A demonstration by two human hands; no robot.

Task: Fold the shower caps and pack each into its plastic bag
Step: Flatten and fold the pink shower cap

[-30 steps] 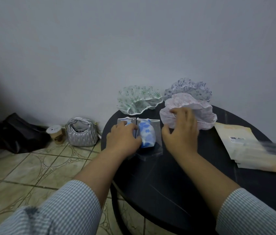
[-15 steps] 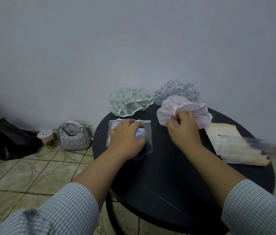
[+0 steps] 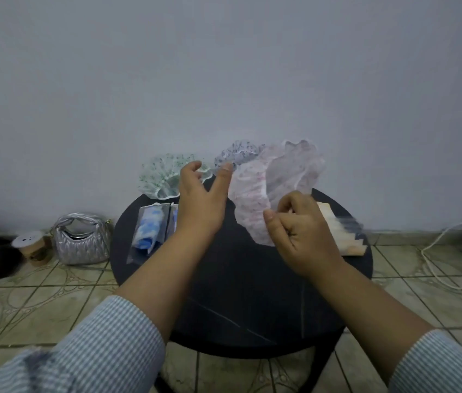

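- A round black table (image 3: 241,302) stands on a tiled floor (image 3: 25,302) against a pale wall.
- A silver handbag (image 3: 82,239) sits on the floor just left of the table.
- The right hand (image 3: 300,236) pinches the pink shower cap (image 3: 269,188) with curled fingers, lifted above the table.
- The left hand (image 3: 198,199) is spread wide beside it, holding nothing.
- A plastic bag (image 3: 147,231) on the table's left holds a folded blue cap.

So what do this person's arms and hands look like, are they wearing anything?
Both hands, the left hand and the right hand, are bare: no gloves, rings or watch show. The forearms are bare too. Each arm wears a sleeve with fine blue-and-white stripes, the left sleeve and the right sleeve, pushed up toward the elbow.
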